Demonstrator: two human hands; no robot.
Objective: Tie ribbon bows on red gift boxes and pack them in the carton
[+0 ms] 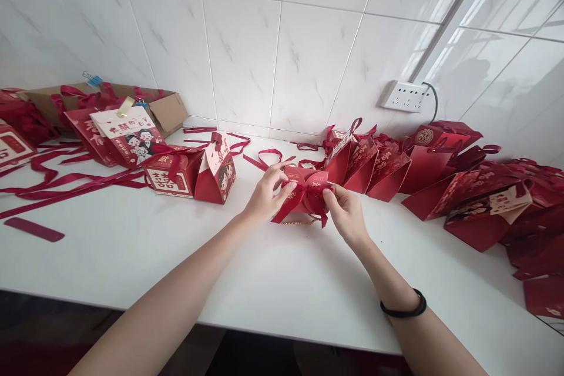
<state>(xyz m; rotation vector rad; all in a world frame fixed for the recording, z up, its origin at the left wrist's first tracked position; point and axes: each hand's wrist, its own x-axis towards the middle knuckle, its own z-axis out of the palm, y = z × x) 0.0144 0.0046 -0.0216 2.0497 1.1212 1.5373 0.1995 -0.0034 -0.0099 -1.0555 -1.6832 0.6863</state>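
Note:
A small red gift box sits on the white table in front of me, with a dark red ribbon tied in a bow across its top. My left hand is closed on the bow's left side, thumb and fingers pinched together. On the opposite side my right hand pinches the ribbon's right loop. Both ribbon tails hang toward me over the box front. A twisted gold cord shows below the box, on the tabletop.
Left stand a tied red box, a peaked red box, illustrated bags and a cardboard box. Loose ribbons trail across the left side. Many red gift boxes line the right. A power strip is on the tiled wall.

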